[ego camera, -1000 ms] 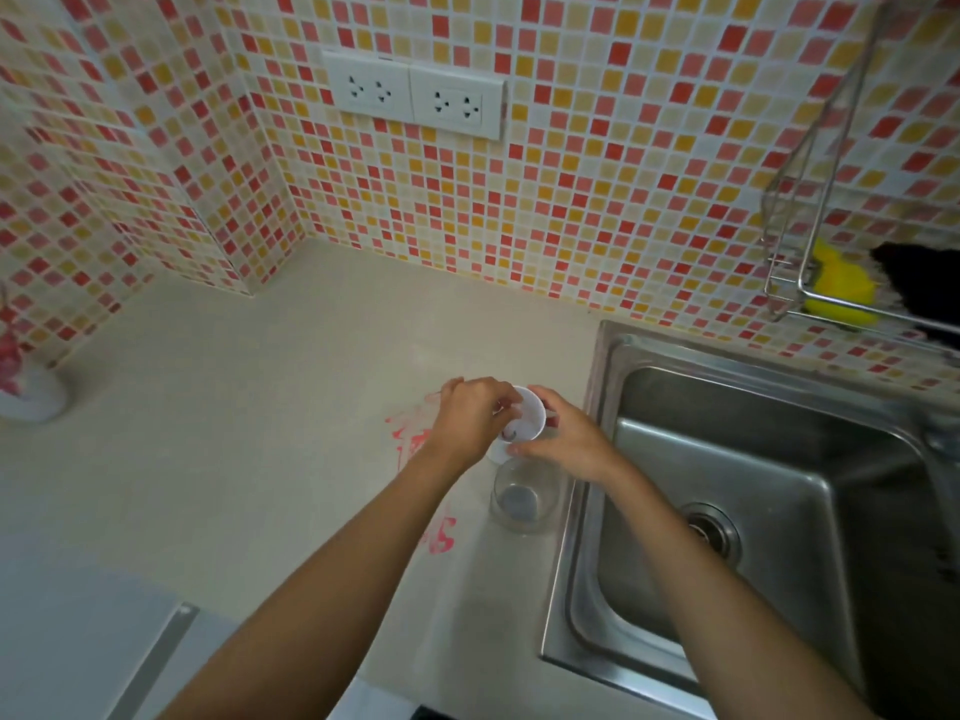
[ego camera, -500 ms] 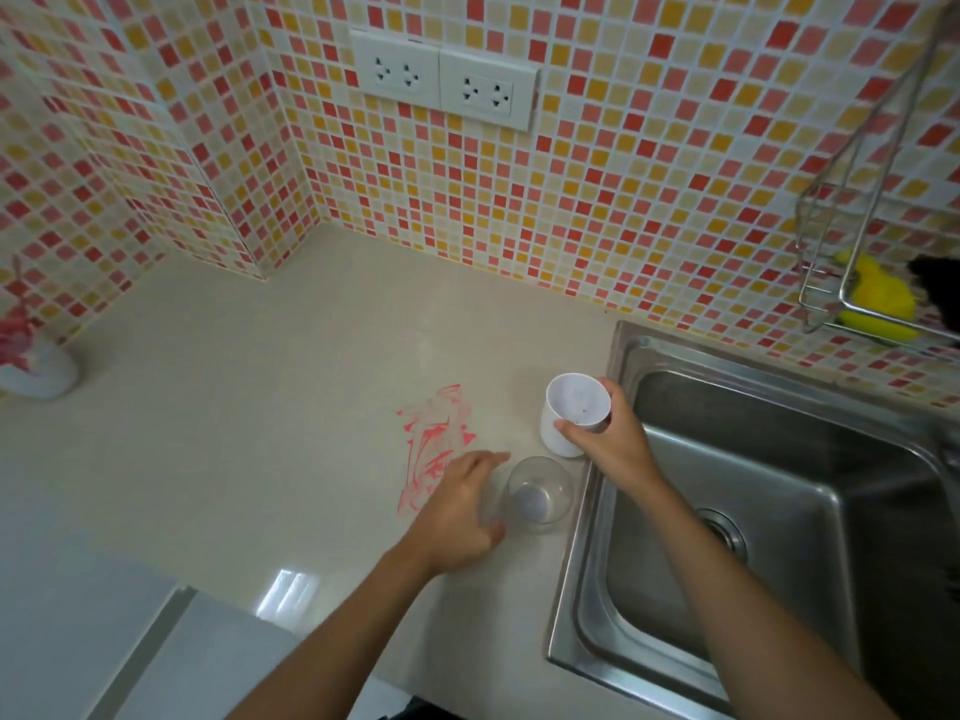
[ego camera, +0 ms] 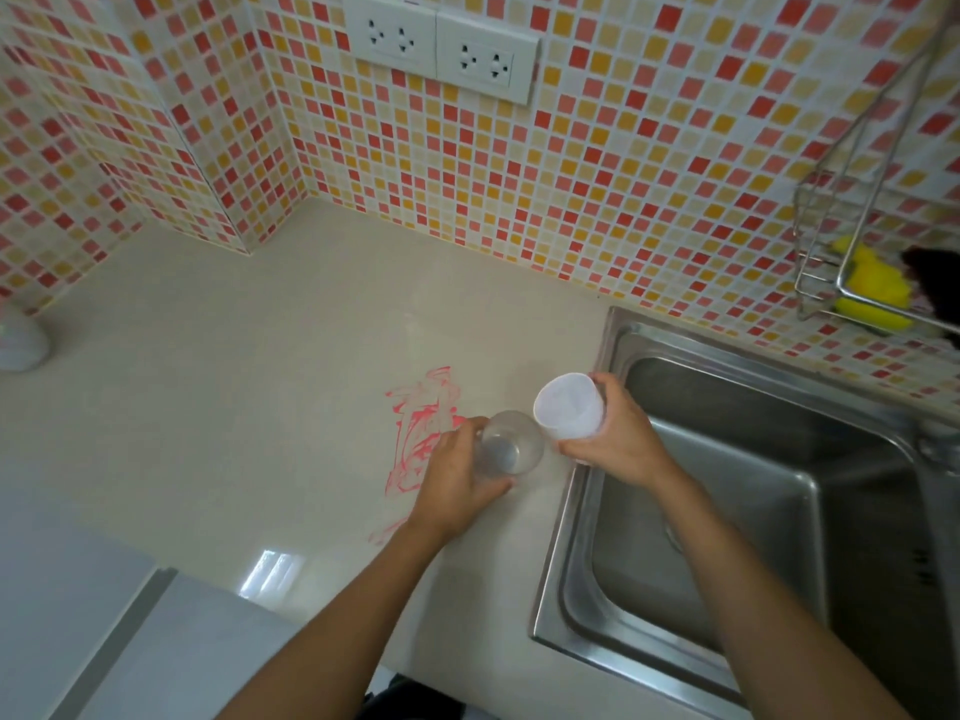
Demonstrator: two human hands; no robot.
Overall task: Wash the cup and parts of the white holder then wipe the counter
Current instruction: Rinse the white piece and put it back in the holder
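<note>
Your clear cup (ego camera: 508,443) is upright, mouth up toward the camera, long axis roughly vertical, at the 6 o'clock side of the beige worktop (ego camera: 234,407), right by the sink (ego camera: 727,511) edge. White holder part (ego camera: 570,406) is also a cup shape, open end up and tipped slightly toward you, axis near vertical, sitting at 2 o'clock of the clear cup, nearly touching it. Your left hand (ego camera: 457,480) is curled around the clear cup from its 8 o'clock side, fingers wrapped on the wall, closed grip. Your right hand (ego camera: 618,441) is closed around the white part from its 4 o'clock side, thumb on the near wall; can't tell if it's lifted or resting on the worktop. Red smear (ego camera: 421,433) on the worktop at 10 o'clock of the left hand, partly under it. Wire rack (ego camera: 852,241) with yellow sponge (ego camera: 872,288) at 2 o'clock on the tiled wall.
</note>
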